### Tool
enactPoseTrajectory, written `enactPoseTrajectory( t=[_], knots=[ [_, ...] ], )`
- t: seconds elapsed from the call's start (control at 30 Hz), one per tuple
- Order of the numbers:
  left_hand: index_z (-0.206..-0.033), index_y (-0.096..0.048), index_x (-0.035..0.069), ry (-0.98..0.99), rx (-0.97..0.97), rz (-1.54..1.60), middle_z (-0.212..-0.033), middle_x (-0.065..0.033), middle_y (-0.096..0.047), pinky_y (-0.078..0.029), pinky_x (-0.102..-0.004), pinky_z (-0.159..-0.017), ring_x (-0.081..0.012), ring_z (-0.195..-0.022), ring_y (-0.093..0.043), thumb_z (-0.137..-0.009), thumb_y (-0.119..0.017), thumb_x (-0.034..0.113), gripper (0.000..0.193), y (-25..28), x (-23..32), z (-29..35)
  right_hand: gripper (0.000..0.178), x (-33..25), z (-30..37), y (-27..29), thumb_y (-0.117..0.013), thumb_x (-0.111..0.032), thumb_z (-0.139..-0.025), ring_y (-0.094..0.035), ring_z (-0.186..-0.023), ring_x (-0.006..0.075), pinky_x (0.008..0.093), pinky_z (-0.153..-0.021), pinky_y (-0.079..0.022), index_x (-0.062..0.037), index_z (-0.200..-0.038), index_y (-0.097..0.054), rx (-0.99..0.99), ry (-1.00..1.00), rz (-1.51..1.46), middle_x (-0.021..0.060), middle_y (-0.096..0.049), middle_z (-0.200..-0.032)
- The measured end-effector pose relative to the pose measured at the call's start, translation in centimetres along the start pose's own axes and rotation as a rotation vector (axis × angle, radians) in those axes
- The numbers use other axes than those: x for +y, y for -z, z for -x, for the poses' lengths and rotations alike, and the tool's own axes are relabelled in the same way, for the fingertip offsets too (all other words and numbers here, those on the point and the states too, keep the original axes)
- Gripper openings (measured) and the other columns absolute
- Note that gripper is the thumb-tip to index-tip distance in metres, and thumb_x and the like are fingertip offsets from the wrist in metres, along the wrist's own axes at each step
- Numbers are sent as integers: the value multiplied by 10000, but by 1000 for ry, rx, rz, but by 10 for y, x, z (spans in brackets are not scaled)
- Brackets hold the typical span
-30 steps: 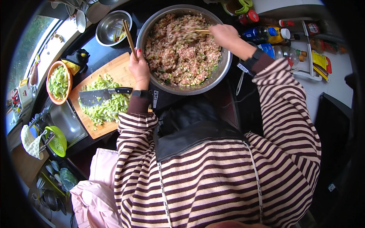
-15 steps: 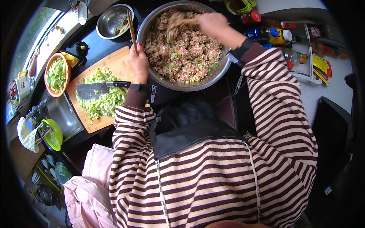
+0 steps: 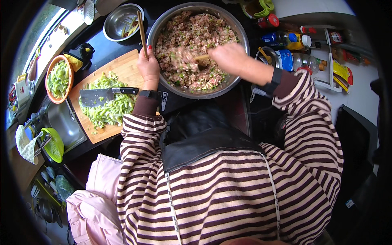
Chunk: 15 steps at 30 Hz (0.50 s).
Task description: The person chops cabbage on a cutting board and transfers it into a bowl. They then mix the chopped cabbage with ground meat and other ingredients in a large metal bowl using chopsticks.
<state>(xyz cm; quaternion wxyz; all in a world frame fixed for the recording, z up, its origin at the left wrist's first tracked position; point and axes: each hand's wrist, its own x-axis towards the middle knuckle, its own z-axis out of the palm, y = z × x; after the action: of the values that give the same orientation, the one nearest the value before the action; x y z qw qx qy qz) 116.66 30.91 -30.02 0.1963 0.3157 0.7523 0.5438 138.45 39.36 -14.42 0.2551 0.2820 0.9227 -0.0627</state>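
Note:
A large steel bowl (image 3: 245, 30) holds minced meat (image 3: 196, 32) mixed with bits of green. My right hand (image 3: 230, 59), slightly blurred, is closed around a pale wooden stirring utensil (image 3: 201, 58) over the right part of the bowl; a clump of meat covers its far end, so its shape is hidden. At the bowl's left rim, my left hand (image 3: 148, 71) grips a pair of wooden chopsticks (image 3: 141, 30) that point up and away. Beside that hand, a cleaver (image 3: 98, 96) lies on chopped green vegetable (image 3: 110, 116) on a wooden cutting board (image 3: 126, 65).
A smaller steel bowl (image 3: 111, 28) stands behind the board. Left of the board are an orange-rimmed bowl of chopped greens (image 3: 58, 81) and a sink (image 3: 69, 122). Several bottles (image 3: 304, 61) and a steel pot with a wooden-handled tool (image 3: 265, 55) stand to the right.
My right hand has swept the utensil nearer to me and lower through the meat, its elbow moving outward. A steel pot shows beside the wrist. My left hand stays at the rim.

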Motion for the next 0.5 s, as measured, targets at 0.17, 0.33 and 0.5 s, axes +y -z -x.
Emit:
enactPoseTrajectory(
  t=[0.17, 0.33, 0.5],
  knots=[
    [-1050, -643, 46, 3, -4, -27, -745, -157, -649, -487, -338, -621, -245, -643, -621, -928, -568, 244, 244, 1, 3, 1, 66, 36, -65, 46, -557, -127, -807, -679, -678, 215, 345, -527, -546, -109, -770, -609, 296, 372, 395, 65, -639, -709],
    [-1050, -644, 54, -5, -17, -87, -744, -165, -651, -488, -350, -606, -269, -638, -629, -924, -572, 252, 246, 2, -1, 1, 162, 56, -169, 60, -600, -242, -675, -634, -550, 217, 357, -471, -484, -151, -543, -623, 587, 721, 492, 40, -621, -569],
    [-1059, -643, 41, -67, 21, -37, -757, -172, -659, -494, -356, -612, -283, -661, -645, -924, -572, 252, 260, -3, -11, -1, 148, 120, -150, 34, -575, -218, -733, -658, -591, 222, 373, -489, -501, -148, -633, -659, 357, 390, 536, 42, -653, -613]
  ],
)
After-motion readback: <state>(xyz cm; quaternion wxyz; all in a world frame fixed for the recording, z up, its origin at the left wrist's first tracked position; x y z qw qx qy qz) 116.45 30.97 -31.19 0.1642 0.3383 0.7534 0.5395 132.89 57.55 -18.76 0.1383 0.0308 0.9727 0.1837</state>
